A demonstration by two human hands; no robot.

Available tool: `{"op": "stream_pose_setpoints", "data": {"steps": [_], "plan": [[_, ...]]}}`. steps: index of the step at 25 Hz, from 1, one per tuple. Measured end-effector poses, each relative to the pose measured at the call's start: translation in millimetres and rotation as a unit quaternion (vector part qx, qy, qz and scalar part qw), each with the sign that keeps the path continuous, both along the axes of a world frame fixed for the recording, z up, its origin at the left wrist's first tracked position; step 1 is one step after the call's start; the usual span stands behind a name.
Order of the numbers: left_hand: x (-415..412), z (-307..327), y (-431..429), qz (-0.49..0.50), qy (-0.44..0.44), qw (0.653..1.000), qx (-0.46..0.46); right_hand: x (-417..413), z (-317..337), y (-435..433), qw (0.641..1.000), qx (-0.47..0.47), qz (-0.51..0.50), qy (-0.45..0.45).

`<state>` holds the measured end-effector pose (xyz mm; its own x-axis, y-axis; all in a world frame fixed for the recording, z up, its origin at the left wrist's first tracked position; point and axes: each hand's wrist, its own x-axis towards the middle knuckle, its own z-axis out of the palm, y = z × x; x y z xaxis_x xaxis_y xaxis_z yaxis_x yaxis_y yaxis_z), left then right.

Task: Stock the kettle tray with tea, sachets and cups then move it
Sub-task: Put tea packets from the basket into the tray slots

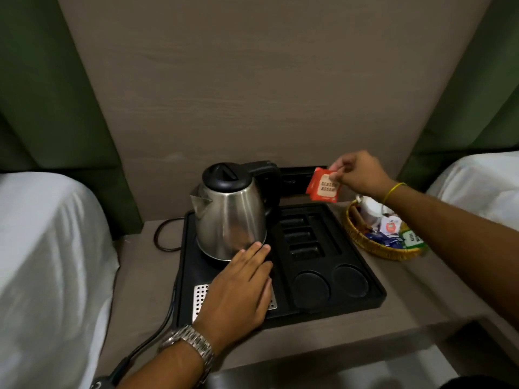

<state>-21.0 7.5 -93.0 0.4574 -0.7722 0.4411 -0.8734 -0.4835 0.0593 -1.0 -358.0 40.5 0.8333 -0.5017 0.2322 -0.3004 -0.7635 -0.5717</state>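
Note:
A black kettle tray point(373, 297) lies on the bedside table, with a steel kettle point(230, 214) standing on its left half. On its right half, the slots point(302, 237) and two round cup recesses point(331, 282) hold nothing. My left hand point(238, 287) rests flat on the tray in front of the kettle, fingers spread, over a perforated metal plate. My right hand point(356, 175) pinches a red tea sachet point(323, 189) by its top corner, held in the air above the tray's back right corner.
A wicker basket point(373, 245) with a white cup, blue and green sachets stands right of the tray. The kettle's black cord point(160, 237) loops left and runs off the table's front. White-sheeted beds flank the table; a wall socket panel sits behind the kettle.

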Motion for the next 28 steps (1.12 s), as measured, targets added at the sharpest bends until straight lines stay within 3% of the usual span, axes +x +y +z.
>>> {"op": "stream_pose_setpoints", "data": {"steps": [6, 17, 22, 28], "plan": [[-3.6, 1.2, 3.7, -0.012, 0.006, 1.000, 0.002, 41.9, -55.4, 38.6, 0.992, -0.010, 0.098, 0.077], [-2.2, 0.1, 0.0, -0.008, 0.004, 1.000, -0.016, 52.7, -92.2, 39.7, 0.986, -0.012, 0.135, 0.094], [-11.7, -1.8, 3.6, -0.011, 0.013, 0.999, 0.035, 49.3, -102.8, 37.9, 0.974, -0.015, 0.163, 0.154], [-27.7, -12.2, 8.0, 0.077, 0.021, 0.991, 0.111, 51.1, -115.0, 40.6, 0.983, -0.017, 0.144, 0.115]]}}
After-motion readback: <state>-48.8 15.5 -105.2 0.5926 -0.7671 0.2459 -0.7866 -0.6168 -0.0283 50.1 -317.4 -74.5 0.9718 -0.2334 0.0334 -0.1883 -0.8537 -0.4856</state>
